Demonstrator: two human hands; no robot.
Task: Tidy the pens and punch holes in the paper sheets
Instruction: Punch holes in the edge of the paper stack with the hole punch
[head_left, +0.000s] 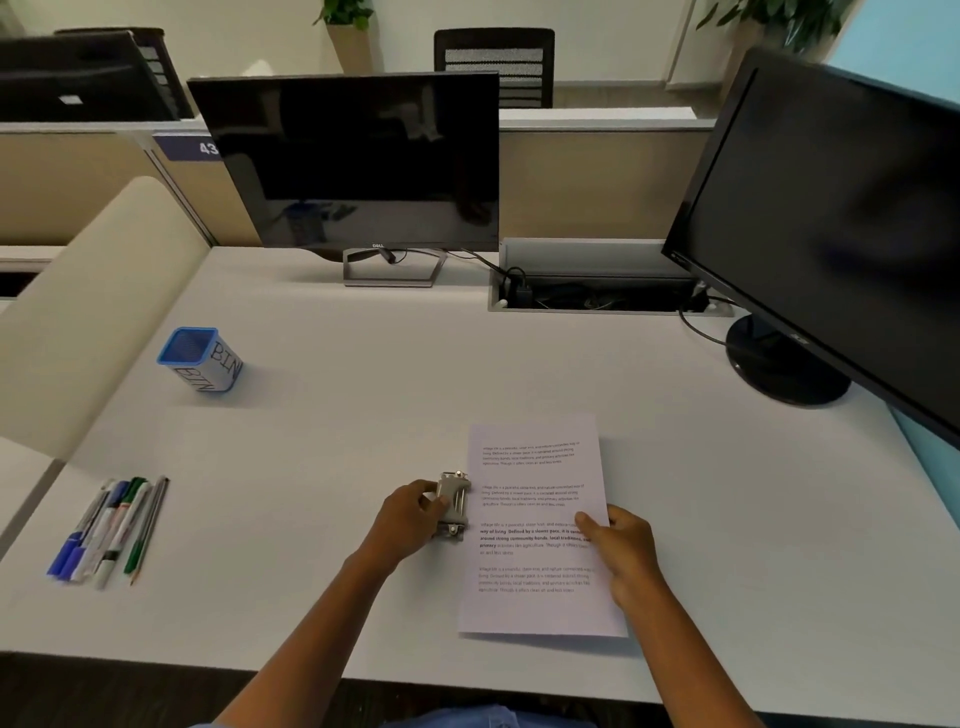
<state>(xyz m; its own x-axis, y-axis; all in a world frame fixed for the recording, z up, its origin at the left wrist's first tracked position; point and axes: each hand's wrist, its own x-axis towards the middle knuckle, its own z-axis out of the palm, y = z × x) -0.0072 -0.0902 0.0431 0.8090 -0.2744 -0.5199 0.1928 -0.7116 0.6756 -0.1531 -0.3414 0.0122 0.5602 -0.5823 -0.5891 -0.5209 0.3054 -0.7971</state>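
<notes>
A printed paper sheet (537, 519) lies on the white desk (363, 389) in front of me. A grey metal hole punch (453, 505) sits against the sheet's left edge. My left hand (410, 514) grips the punch from its left side. My right hand (623, 551) holds the sheet at its right edge, thumb on top of the paper. Several pens and markers (109, 525) lie side by side near the desk's front left. A blue mesh pen holder labelled BIN (200, 358) stands at the left, behind them.
A black monitor (358, 161) stands at the back centre. A second monitor (831, 234) leans in from the right on a round base. An open cable tray (597, 296) sits between them. A beige partition (93, 312) borders the left side.
</notes>
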